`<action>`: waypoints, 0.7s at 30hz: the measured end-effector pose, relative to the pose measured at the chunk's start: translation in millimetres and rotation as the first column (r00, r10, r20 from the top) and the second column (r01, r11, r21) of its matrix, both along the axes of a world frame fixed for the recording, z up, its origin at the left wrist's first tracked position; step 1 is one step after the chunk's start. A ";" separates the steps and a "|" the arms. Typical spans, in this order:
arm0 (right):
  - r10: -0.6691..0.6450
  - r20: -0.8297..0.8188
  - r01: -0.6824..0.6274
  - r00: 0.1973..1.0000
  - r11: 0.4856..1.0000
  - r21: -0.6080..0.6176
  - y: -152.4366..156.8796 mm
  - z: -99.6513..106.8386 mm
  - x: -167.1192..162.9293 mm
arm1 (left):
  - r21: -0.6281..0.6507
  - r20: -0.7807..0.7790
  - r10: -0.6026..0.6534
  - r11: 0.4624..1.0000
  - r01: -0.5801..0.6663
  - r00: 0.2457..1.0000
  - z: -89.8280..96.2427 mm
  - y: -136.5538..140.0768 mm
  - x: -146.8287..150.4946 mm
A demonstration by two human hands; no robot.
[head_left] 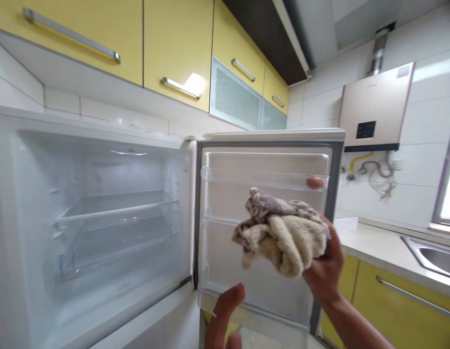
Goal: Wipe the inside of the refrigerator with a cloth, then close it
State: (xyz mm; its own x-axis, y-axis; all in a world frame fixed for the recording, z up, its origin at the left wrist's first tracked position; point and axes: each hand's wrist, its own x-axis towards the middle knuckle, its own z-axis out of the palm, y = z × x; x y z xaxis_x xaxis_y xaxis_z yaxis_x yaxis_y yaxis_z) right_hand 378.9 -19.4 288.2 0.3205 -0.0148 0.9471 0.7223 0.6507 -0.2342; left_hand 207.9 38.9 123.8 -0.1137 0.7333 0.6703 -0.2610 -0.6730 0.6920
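My right hand (pixel 326 271) is closed around a crumpled cream cloth (pixel 290 237) with a brown patterned side. The cloth hangs in front of the inner face of the open fridge door (pixel 264 281). Low in the middle, my left hand (pixel 225 320) shows only partly, its fingers apart and bent, holding nothing. It is below and left of the cloth, near the bottom of the door. On the left, the fridge compartment (pixel 119 300) stands open, with a clear shelf (pixel 119 206) across it and a clear drawer-like part beneath.
A small reddish-brown round thing (pixel 315 182) sits in the door's upper rack. Yellow wall cabinets (pixel 177 43) hang above the fridge. To the right are a water heater (pixel 377 106), a white counter (pixel 380 242) and a steel sink (pixel 439 259).
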 end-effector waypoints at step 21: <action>-0.724 0.622 0.573 0.299 0.657 0.490 49.5 122.2 31.1 | 0.656 -0.423 0.700 0.674 -0.338 0.575 -156.7 94.3 73.3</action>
State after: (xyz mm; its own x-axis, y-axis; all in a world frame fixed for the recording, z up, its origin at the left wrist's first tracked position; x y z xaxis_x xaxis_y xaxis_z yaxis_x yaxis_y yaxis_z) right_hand 410.0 30.1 410.4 -0.6355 -0.0428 0.7709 0.7674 -0.1450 0.6245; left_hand 281.2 133.3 -32.9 0.1857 0.2580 0.9481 0.5932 -0.7986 0.1012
